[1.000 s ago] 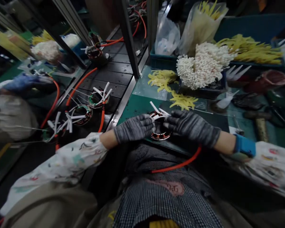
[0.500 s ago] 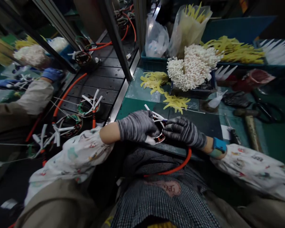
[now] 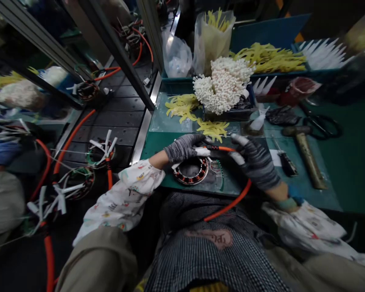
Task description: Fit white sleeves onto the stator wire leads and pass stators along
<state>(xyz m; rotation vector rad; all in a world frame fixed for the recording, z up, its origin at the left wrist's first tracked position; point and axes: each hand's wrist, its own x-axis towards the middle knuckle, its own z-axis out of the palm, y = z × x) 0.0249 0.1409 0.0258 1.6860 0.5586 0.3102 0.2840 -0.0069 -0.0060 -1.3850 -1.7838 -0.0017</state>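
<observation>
A round copper-wound stator (image 3: 191,171) lies on the green mat at the near table edge. Both my hands wear grey knit gloves. My left hand (image 3: 185,147) is closed on the white sleeved leads just above the stator. My right hand (image 3: 255,161) grips the orange cable (image 3: 231,202), which runs between the two hands and loops down over the table edge toward my lap.
Behind the stator are yellow strips (image 3: 213,129), a bundle of white tubes (image 3: 222,83), blue bins (image 3: 261,28), a hammer (image 3: 305,152) and scissors (image 3: 322,121). At left a dark conveyor (image 3: 121,117) carries more stators (image 3: 101,152) with orange cables. Another person's sleeve (image 3: 0,198) shows far left.
My hands have lifted off the stator and spread apart, now stretching the orange cable between them. The stator lies uncovered. My view has shifted right and closer.
</observation>
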